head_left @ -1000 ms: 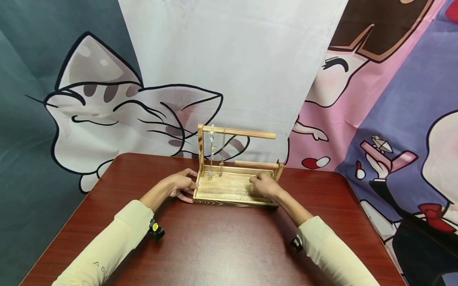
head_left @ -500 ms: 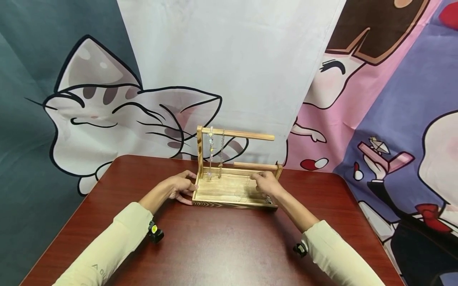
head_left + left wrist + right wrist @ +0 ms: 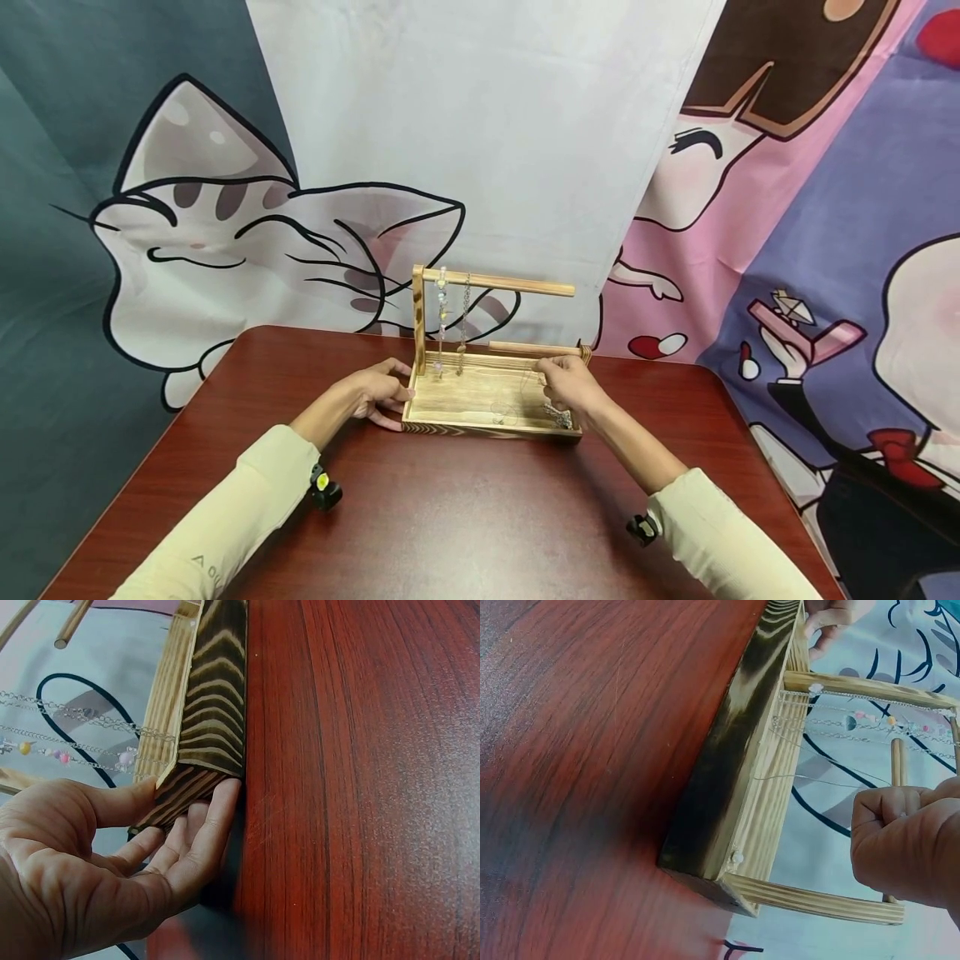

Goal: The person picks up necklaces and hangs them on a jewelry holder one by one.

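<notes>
A wooden jewellery stand [image 3: 465, 400] with a tray base and two rods stands on the table. My left hand [image 3: 378, 393] grips its left end, thumb on the rim and fingers against the end face and lower edge in the left wrist view. Above the tray's right part, my right hand [image 3: 572, 385] has curled fingers pinching a thin necklace [image 3: 781, 777], whose fine strands trail down into the tray. The pinched part is hidden by the fingers. From the upper rod [image 3: 517, 285] hang a beaded necklace [image 3: 442, 315] and a silver chain necklace [image 3: 465, 318].
A small heap of silver chain [image 3: 558, 415] lies in the tray's right front corner. The shorter lower rod [image 3: 517, 346] runs behind the tray at the right. The red-brown table [image 3: 480, 508] ends at a printed cloth backdrop [image 3: 487, 167].
My right hand has moved slightly right, drawing the thin strand with it. More of the silver chain heap now shows in the tray. The left hand keeps its grip on the stand.
</notes>
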The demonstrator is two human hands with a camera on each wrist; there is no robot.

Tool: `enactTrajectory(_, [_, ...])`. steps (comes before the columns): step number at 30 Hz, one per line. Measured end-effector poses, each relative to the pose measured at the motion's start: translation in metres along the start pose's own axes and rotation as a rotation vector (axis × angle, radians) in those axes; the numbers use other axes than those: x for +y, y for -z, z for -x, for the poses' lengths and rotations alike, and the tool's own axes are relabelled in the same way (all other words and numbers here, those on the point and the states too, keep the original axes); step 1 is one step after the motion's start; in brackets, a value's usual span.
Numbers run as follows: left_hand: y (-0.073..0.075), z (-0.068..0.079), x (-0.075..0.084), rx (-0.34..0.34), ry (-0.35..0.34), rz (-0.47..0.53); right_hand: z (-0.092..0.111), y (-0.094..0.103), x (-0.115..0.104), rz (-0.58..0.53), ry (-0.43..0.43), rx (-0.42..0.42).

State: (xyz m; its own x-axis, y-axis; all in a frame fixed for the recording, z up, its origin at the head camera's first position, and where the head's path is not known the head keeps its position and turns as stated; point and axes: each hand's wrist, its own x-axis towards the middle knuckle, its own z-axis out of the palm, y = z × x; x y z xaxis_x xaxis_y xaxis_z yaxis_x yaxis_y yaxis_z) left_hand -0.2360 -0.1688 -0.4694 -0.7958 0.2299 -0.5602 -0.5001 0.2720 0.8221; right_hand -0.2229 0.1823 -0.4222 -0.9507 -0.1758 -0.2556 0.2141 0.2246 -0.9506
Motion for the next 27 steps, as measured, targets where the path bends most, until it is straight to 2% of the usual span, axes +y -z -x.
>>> enactTrajectory(10, [0.0, 0.0, 0.0, 0.001, 0.002, -0.004, 0.01, 0.005, -0.012, -0.022, 0.036, -0.011])
enactTrajectory(17, [0.0, -0.001, 0.0, 0.002, 0.004, -0.006, 0.018, 0.01, -0.024, 0.026, 0.054, 0.033])
enactTrajectory(22, [0.0, -0.001, 0.001, 0.0, 0.001, -0.008, 0.021, 0.013, -0.033, -0.033, 0.059, 0.043])
enactTrajectory(27, [0.001, 0.0, -0.001, 0.0, 0.004, -0.005, 0.021, 0.017, -0.045, -0.079, 0.115, 0.064])
